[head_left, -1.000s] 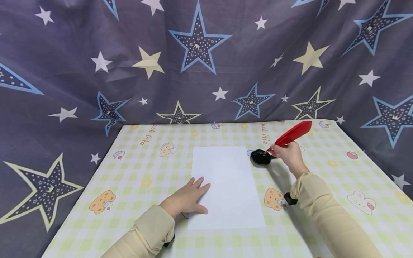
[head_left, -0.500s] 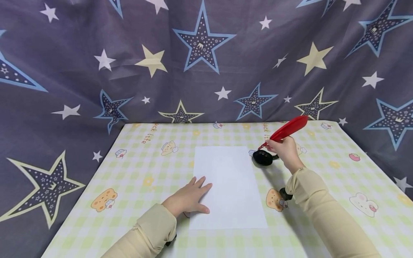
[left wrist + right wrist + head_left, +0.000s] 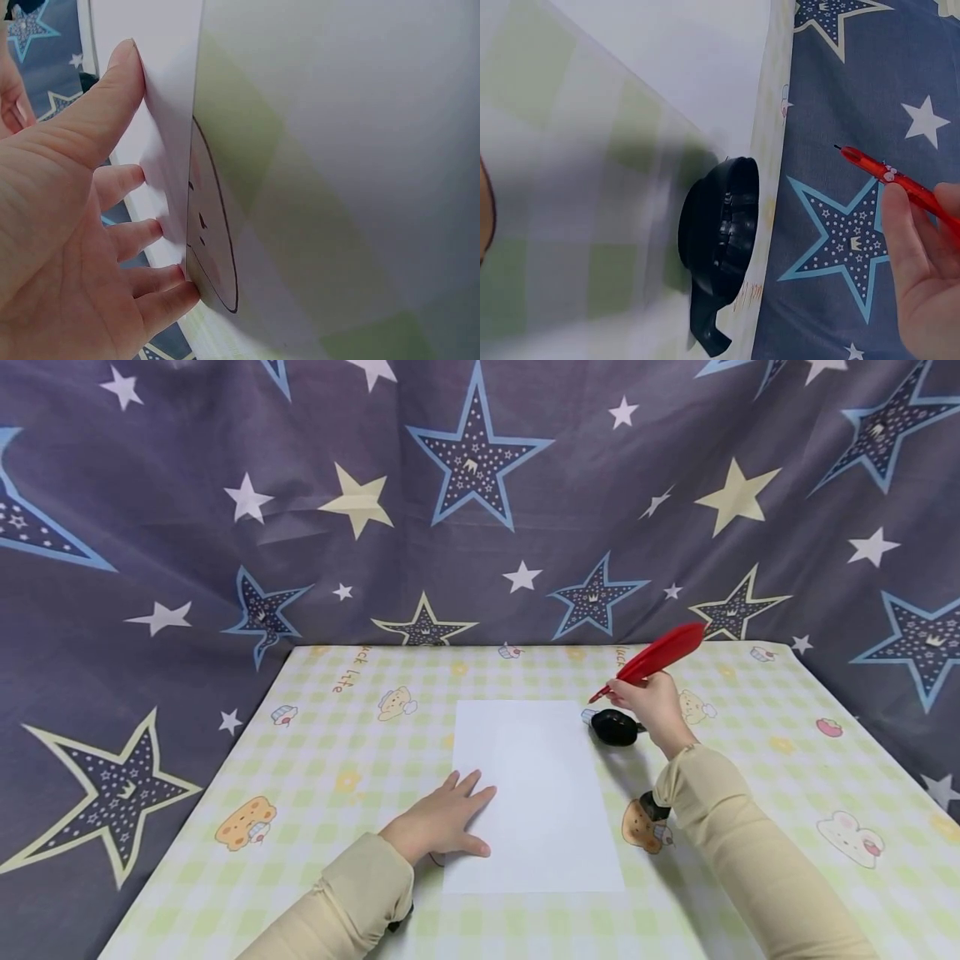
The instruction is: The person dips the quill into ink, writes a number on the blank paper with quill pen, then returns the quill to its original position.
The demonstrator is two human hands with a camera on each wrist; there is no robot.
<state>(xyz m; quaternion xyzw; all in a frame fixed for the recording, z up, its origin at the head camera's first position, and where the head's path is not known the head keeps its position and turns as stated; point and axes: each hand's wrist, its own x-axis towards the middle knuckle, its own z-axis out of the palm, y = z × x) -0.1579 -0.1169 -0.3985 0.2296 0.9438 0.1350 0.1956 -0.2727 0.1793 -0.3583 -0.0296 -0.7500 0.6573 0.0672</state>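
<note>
**Pen [image 3: 663,653] swinging off the black thing [image 3: 616,727], nearer the paper [image 3: 536,802]**

My right hand [image 3: 652,706] is pinching the pen between thumb and fingers and has been moving left. A second ago the tip was showing over the black thing; now it is pointing past it, hanging in the air near the paper's far right corner. I am judging that the pen is coming clear, with little gap left to the sheet.

My left hand [image 3: 441,818] is keeping its place, fingers spread apart, gripping nothing, resting at the paper's left edge. The paper is lying between my hands; the black thing is lying just left of my right hand, on its near side.

I am counting one pen, one paper, one black thing and two hands, over one checked cloth [image 3: 315,760].
</note>
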